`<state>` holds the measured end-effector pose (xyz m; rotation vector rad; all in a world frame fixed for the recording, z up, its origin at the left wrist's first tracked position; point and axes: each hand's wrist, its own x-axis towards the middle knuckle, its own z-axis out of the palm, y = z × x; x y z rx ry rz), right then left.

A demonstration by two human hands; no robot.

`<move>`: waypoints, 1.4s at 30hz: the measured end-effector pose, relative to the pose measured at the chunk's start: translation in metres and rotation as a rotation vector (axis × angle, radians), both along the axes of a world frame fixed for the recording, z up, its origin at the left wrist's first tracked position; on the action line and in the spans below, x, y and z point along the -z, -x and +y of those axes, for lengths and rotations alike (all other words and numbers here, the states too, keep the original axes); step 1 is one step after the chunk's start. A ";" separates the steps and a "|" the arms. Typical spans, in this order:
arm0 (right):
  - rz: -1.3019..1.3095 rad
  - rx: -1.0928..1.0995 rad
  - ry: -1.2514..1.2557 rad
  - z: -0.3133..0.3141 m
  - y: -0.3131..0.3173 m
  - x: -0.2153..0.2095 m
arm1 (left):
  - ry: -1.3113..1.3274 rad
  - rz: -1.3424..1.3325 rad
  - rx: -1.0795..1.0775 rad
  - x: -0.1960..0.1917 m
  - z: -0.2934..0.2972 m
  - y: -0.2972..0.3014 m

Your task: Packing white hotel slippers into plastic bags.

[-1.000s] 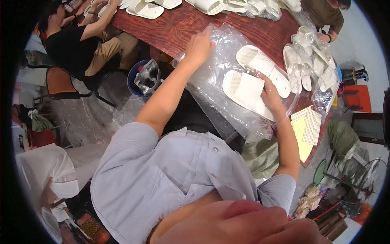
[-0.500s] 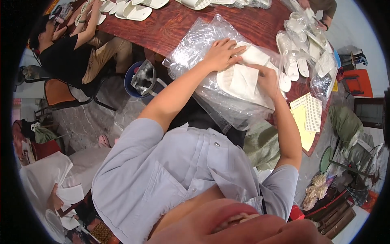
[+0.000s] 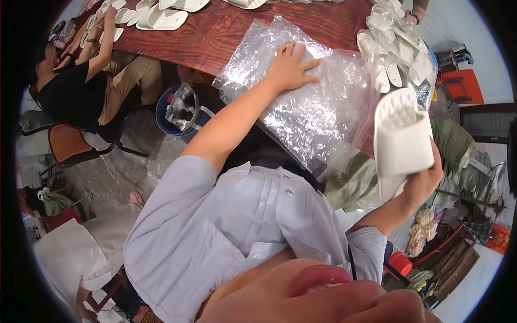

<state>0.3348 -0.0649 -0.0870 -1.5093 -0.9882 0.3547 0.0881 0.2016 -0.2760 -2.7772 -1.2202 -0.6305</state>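
My left hand lies with fingers spread on a stack of clear plastic bags, which rests along the near edge of the table. Off to the right, my right hand grips a pair of white slippers from below and from the side. One slipper faces me, with its wide strap and quilted footbed showing; the other is mostly hidden behind it. The held slippers are outside the bags, beside the stack's right edge.
Bagged white slippers are piled at the right end of the red-brown table. Loose white slippers line its far left. A co-worker sits there. A blue bucket stands below the table edge, an orange stool at right.
My right hand has brought the slippers from on top of the plastic bags out to the right and raised them. My left hand stays on the bags. The view has shifted slightly.
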 end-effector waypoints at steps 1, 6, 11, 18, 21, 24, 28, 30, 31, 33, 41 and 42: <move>0.069 -0.089 -0.030 -0.012 0.011 -0.002 | 0.002 -0.001 0.018 0.001 0.002 -0.003; 0.872 -0.690 0.262 0.044 0.149 -0.014 | -0.077 0.065 -0.051 0.014 0.007 0.002; 0.769 -0.943 0.227 0.143 0.266 0.021 | -0.117 0.054 0.011 0.024 0.011 -0.012; -0.237 -0.189 0.006 0.180 0.172 0.077 | 0.281 -0.749 0.249 0.032 0.011 0.013; -0.517 0.210 0.308 0.186 0.093 0.170 | -0.004 -0.186 -0.081 0.015 0.009 -0.012; -0.621 0.194 0.397 0.174 0.078 0.180 | 0.122 -0.164 -0.113 0.011 0.015 -0.011; -0.692 0.169 0.425 0.185 0.085 0.188 | 0.341 -0.727 -0.139 0.015 0.038 0.011; -0.704 0.186 0.413 0.189 0.092 0.188 | 0.510 -1.108 -0.152 0.020 0.050 0.027; -0.701 0.167 0.419 0.187 0.091 0.189 | 0.512 -1.104 -0.173 0.017 0.051 0.034; -0.690 0.210 0.444 0.189 0.089 0.190 | 1.056 -1.549 -0.108 -0.001 0.059 0.056; -0.828 0.159 0.491 0.187 0.100 0.173 | 0.265 -0.249 -0.685 -0.049 0.047 0.099; -0.834 0.175 0.442 0.186 0.099 0.177 | 0.269 -0.243 -0.689 -0.046 0.053 0.098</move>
